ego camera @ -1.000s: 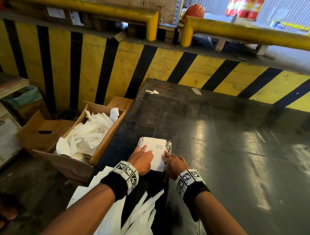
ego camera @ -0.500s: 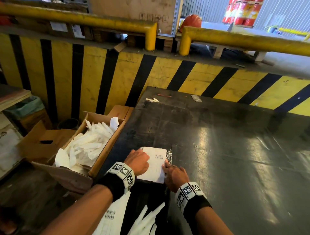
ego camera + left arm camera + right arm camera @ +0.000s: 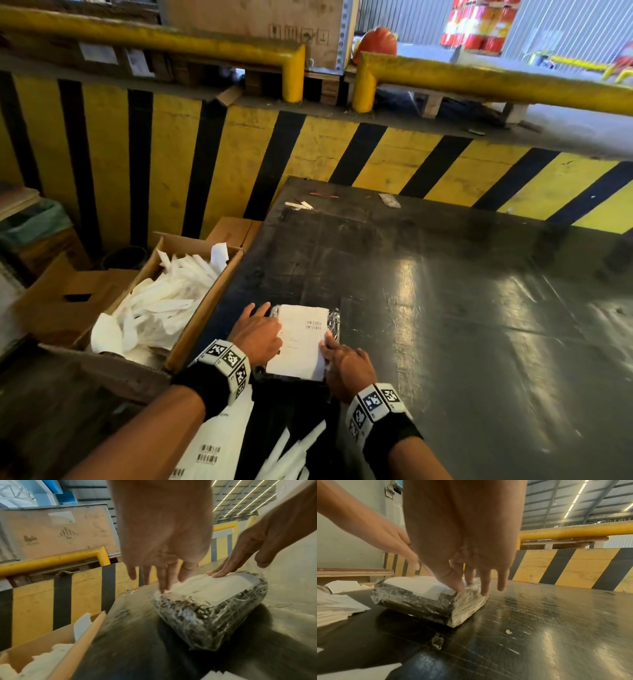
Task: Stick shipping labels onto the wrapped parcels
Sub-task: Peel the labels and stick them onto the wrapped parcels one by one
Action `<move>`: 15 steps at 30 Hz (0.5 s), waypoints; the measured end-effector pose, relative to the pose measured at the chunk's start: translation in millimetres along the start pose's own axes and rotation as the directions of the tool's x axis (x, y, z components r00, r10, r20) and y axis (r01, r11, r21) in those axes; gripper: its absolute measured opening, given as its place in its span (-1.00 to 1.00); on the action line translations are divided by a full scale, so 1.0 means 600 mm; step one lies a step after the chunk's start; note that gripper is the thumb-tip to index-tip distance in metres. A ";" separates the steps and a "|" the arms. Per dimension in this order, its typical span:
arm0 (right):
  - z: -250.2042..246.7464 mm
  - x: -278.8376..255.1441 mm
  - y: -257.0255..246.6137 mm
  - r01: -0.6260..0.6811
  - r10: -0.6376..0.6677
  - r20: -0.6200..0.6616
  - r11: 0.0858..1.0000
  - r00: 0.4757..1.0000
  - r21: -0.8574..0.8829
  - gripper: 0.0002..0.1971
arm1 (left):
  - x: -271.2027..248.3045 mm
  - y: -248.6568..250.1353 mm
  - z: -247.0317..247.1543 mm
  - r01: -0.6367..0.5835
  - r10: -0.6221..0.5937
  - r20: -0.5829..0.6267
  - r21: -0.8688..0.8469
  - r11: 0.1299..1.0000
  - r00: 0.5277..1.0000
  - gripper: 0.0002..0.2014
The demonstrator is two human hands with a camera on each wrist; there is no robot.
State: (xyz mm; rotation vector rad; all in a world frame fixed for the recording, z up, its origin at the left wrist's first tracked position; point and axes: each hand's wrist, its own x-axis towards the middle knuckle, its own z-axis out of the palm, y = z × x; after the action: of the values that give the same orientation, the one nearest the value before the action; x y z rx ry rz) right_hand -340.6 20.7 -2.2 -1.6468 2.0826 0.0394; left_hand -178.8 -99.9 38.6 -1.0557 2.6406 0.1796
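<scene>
A dark parcel wrapped in clear film lies near the front left corner of the black table. A white shipping label with small barcodes lies flat on its top. My left hand presses the label's left edge with straight fingers. My right hand presses its right side with thumb and fingertips. The left wrist view shows my left hand touching the label on the parcel. In the right wrist view my right hand bears on the parcel beside the label.
An open cardboard box of peeled white backing strips stands left of the table. Loose label sheets lie at the near edge under my arms. A yellow and black striped wall closes off the back. Small scraps lie at the table's far edge.
My left hand has slid from over the label to its left edge. The right hand stays at the right side. The parcel has not moved, and the head view has tilted up slightly.
</scene>
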 end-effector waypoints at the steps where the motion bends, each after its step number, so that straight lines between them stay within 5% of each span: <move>1: -0.002 -0.001 0.000 0.001 -0.001 -0.011 1.000 1.000 0.007 -0.43 | 0.009 0.005 -0.001 0.007 -0.006 -0.060 0.009 1.000 0.998 -0.58; 5: -0.007 -0.009 -0.002 0.013 -0.011 -0.040 0.998 0.999 0.054 -0.43 | 0.030 0.028 0.013 -0.049 0.048 -0.020 -0.040 0.998 0.999 -0.48; 12: -0.003 -0.020 -0.006 -0.010 0.010 -0.009 1.000 1.000 -0.002 -0.39 | -0.005 0.022 0.055 0.210 -0.189 0.131 -0.174 0.962 0.973 -0.38; 15: -0.010 -0.027 -0.004 0.001 -0.001 0.015 0.999 1.000 -0.033 -0.40 | -0.013 0.025 0.067 0.242 -0.199 0.182 -0.252 0.937 0.963 -0.35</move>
State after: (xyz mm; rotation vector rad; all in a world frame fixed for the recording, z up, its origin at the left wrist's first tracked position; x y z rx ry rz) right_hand -338.0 32.9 10.1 -1.6618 2.0806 0.0854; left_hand -174.8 -75.3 3.1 -1.3573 2.3824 0.5652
